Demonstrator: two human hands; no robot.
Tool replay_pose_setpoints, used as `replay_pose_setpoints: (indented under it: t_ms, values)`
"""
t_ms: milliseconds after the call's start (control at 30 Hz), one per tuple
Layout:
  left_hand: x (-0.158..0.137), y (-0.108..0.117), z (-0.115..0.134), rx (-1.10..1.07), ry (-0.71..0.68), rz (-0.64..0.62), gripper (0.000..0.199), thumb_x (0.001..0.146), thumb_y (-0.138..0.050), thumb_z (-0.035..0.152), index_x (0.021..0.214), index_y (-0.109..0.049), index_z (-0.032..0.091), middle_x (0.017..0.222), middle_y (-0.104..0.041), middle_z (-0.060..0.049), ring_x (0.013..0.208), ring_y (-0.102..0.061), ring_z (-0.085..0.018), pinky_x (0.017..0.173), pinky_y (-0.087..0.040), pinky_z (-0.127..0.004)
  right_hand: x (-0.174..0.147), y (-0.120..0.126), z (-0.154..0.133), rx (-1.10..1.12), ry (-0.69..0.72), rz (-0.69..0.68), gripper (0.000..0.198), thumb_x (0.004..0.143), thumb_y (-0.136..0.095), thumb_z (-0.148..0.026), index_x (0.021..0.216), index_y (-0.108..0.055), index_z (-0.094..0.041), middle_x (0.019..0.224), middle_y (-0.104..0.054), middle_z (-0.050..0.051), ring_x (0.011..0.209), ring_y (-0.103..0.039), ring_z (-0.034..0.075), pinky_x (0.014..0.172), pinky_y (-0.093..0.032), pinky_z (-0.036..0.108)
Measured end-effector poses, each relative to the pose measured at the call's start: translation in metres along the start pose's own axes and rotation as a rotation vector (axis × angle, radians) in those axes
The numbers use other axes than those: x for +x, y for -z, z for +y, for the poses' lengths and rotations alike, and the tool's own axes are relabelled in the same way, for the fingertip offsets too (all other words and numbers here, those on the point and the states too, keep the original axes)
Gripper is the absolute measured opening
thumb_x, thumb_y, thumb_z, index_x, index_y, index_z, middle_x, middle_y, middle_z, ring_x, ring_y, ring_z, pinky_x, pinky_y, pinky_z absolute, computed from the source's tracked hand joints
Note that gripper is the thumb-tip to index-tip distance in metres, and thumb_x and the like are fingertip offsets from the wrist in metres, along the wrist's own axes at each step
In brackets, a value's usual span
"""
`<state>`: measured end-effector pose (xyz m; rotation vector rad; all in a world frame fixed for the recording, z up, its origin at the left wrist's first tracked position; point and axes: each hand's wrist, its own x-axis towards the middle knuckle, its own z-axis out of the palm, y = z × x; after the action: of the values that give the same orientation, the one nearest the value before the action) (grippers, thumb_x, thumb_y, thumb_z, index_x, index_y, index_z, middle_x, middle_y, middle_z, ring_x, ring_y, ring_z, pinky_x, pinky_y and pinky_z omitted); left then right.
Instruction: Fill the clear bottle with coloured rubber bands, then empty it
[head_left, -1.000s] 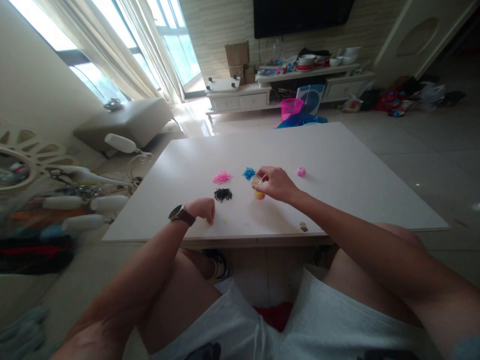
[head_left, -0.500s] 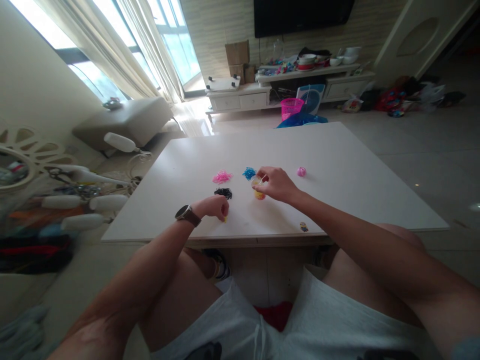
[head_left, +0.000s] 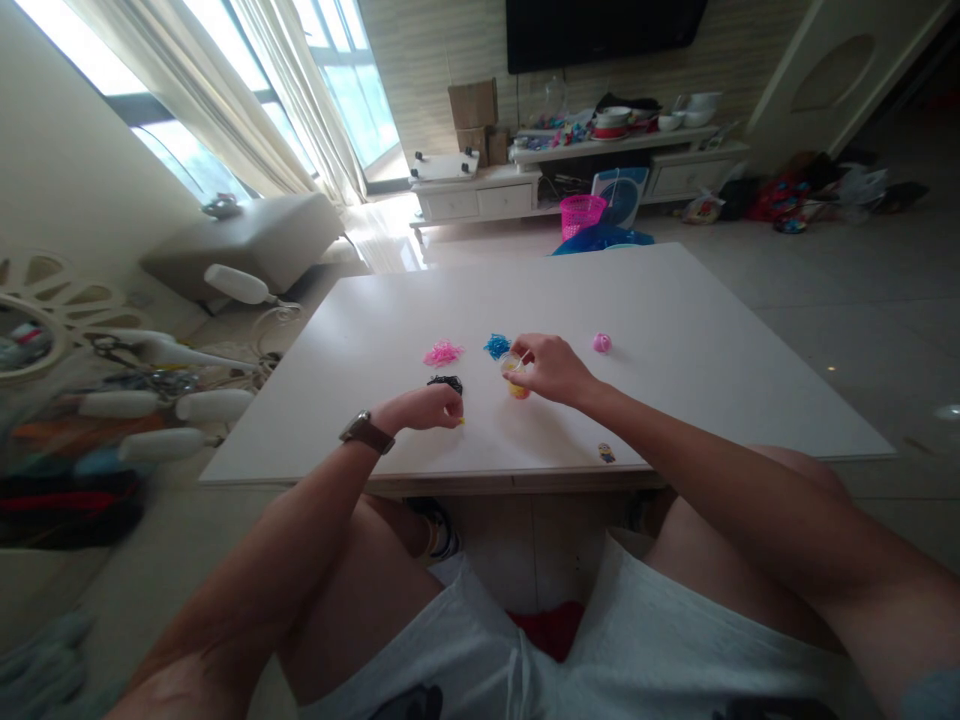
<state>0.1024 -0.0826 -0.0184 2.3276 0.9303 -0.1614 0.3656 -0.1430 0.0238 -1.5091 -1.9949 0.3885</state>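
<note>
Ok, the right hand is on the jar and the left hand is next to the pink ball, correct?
Not quite: the head view shows the left hand next to the black pile, not the pink ball. The right hand is on the jar, as you said.

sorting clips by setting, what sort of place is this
Most likely a home's living room: a TV on the wall, a low cabinet below it, and long curtains by the windows.
</note>
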Motion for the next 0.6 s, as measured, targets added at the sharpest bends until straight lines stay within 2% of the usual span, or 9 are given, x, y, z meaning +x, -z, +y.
replay_pose_setpoints:
  t_ms: [67,167,233,300,367,467,600]
  values:
    - [-0.002,0.006,0.01,-0.108,-0.103,0.162,0.015,0.081,-0.066,0.03,0.08,-0.07,0.016,0.079,-0.072,-0.004,0.072,-0.062,-0.015,0.069,-0.048,-0.025,-0.001,-0.002,0.001,-0.021,0.018,-0.01,0.019,0.075,-0.077,-0.028,0.088,-0.067,-0.019,0.089,-0.072,0.003,0.078,-0.065,0.017,0.071,-0.044,0.027]
    - [-0.004,0.011,0.03,-0.212,-0.174,0.447,0.019,0.087,-0.065,0.034,0.086,-0.07,0.016,0.075,-0.07,-0.003,0.068,-0.061,-0.014,0.065,-0.05,-0.025,-0.003,-0.007,0.001,-0.044,0.044,-0.036,0.019,0.076,-0.076,-0.028,0.09,-0.067,-0.019,0.091,-0.072,0.003,0.08,-0.066,0.018,0.072,-0.045,0.028]
    - [-0.005,0.011,0.044,-0.216,-0.207,0.597,0.017,0.088,-0.066,0.031,0.088,-0.072,0.016,0.073,-0.069,-0.002,0.065,-0.06,-0.012,0.064,-0.05,-0.024,-0.005,-0.01,0.001,-0.056,0.066,-0.055,0.02,0.077,-0.075,-0.028,0.092,-0.067,-0.019,0.093,-0.072,0.004,0.082,-0.066,0.019,0.072,-0.045,0.028]
    - [-0.003,0.009,0.054,-0.173,-0.26,0.694,0.013,0.088,-0.066,0.027,0.088,-0.074,0.017,0.073,-0.07,-0.002,0.064,-0.06,-0.012,0.065,-0.051,-0.023,-0.007,-0.014,0.0,-0.066,0.087,-0.07,0.02,0.077,-0.075,-0.028,0.093,-0.067,-0.019,0.094,-0.072,0.004,0.083,-0.067,0.02,0.073,-0.045,0.028]
    - [0.001,0.006,0.059,-0.112,-0.327,0.733,0.011,0.089,-0.067,0.023,0.087,-0.076,0.018,0.078,-0.071,-0.003,0.067,-0.062,-0.012,0.067,-0.051,-0.024,-0.008,-0.017,-0.001,-0.073,0.098,-0.082,0.019,0.078,-0.074,-0.028,0.093,-0.067,-0.019,0.095,-0.072,0.005,0.084,-0.067,0.02,0.074,-0.046,0.029]
    - [0.01,0.002,0.061,-0.04,-0.421,0.726,0.012,0.09,-0.066,0.021,0.087,-0.077,0.019,0.087,-0.073,-0.004,0.074,-0.065,-0.013,0.072,-0.052,-0.025,-0.01,-0.019,-0.003,-0.078,0.111,-0.102,0.018,0.079,-0.072,-0.028,0.094,-0.067,-0.02,0.096,-0.071,0.005,0.086,-0.067,0.021,0.075,-0.046,0.03]
    - [0.019,0.0,0.062,0.014,-0.477,0.732,0.013,0.092,-0.064,0.021,0.09,-0.077,0.02,0.097,-0.069,-0.007,0.085,-0.066,-0.015,0.076,-0.053,-0.028,-0.01,-0.018,-0.004,-0.07,0.12,-0.112,0.017,0.079,-0.071,-0.026,0.095,-0.067,-0.02,0.097,-0.071,0.005,0.087,-0.067,0.021,0.076,-0.047,0.029]
